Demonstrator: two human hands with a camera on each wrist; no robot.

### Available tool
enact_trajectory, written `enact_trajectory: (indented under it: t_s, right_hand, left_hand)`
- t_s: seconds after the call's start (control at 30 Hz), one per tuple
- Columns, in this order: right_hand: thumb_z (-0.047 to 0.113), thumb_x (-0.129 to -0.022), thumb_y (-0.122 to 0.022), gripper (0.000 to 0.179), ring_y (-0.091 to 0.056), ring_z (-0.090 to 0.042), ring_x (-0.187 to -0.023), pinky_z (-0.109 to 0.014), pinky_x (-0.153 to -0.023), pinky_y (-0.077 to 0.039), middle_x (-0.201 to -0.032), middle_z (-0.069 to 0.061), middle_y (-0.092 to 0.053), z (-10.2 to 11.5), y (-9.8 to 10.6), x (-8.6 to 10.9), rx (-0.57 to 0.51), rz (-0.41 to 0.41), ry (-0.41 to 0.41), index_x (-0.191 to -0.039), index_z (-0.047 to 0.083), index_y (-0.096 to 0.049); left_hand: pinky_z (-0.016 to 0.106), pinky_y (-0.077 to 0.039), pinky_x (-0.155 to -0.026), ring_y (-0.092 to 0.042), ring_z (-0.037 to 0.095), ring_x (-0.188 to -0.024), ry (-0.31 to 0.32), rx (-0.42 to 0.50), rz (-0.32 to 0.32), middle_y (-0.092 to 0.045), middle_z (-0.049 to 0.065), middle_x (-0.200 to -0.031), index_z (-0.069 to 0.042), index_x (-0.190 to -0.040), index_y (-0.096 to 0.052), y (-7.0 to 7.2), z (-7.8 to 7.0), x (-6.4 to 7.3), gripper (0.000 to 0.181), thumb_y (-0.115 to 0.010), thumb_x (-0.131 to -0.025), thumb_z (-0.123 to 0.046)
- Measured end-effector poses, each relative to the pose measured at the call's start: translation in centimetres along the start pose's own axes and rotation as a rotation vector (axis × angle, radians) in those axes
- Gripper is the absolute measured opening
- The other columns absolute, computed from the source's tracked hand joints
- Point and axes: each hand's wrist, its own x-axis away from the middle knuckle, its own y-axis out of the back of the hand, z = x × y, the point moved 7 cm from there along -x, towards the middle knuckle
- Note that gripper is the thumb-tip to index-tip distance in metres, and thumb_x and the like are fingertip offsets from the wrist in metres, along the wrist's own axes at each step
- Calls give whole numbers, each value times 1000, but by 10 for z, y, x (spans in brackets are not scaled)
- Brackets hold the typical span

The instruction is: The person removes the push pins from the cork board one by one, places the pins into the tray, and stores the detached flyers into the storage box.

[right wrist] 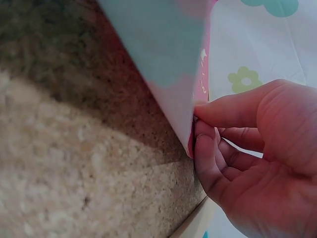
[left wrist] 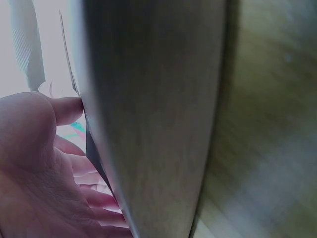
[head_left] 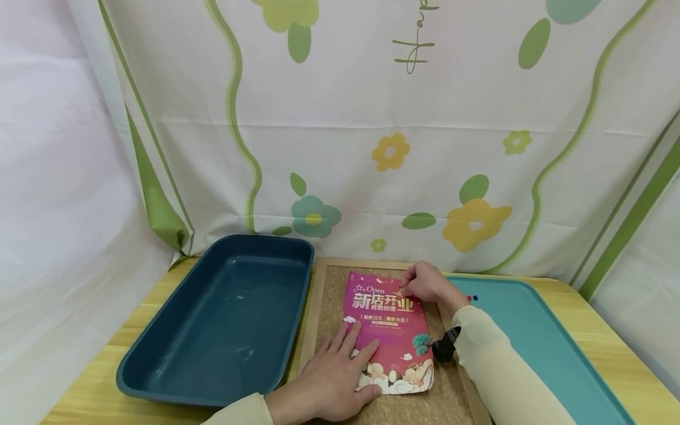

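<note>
A pink and purple poster [head_left: 390, 336] with gold lettering lies on a wood-framed corkboard [head_left: 419, 404]. My left hand [head_left: 337, 375] rests on its lower left part with the fingers spread. In the left wrist view, the palm of my left hand [left wrist: 34, 163] shows beside the board's frame [left wrist: 153, 119]. My right hand [head_left: 425, 283] is at the poster's upper right corner. Up close, the thumb and fingertips of my right hand [right wrist: 267, 144] pinch at the corner of the poster [right wrist: 168, 74]. Whether something small is between these fingertips is hidden.
A deep dark blue tray [head_left: 212, 330] stands left of the board. To the right lies a flat teal tray [head_left: 536, 336], with small red and blue pins [head_left: 472, 298] on it near my right wrist. A flowered cloth [head_left: 345, 147] hangs behind the wooden table [head_left: 600, 330].
</note>
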Motion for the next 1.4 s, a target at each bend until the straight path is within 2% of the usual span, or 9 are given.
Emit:
enact_trajectory:
  t_s: [0.77,1.1,1.4]
  right_hand:
    - [11,-98,-75,13,-60,-20,-81,-29,-69,-50,-89,-7,-67,3,-4,-1,-6,41,33,-87,7,-70]
    - [19,-96,-78,15,-62,-21,-81,-30,-68,-51,-89,-8,-70,-8,2,2,-59,-14,27,-87,8,-73]
    - [17,-97,-76,15,-62,-22,-83,-30,-68,-53,-90,-9,-68,-12,4,8,-80,-36,57,-89,6,-70]
  left_hand:
    - [66,-31,-126,-20,38,-166,10,0,-4,-21,6,-179,-37,-164,-39,2,1,0,75,-62,-97,-63]
    - [66,-31,-126,-19,37,-166,10,0,0,-21,6,-179,-38,-164,-39,1,1,-1,74,-61,-98,-64]
    - [66,-32,-126,-19,38,-166,7,7,7,-21,5,-179,-38,-164,-38,0,0,0,75,-62,-97,-63]
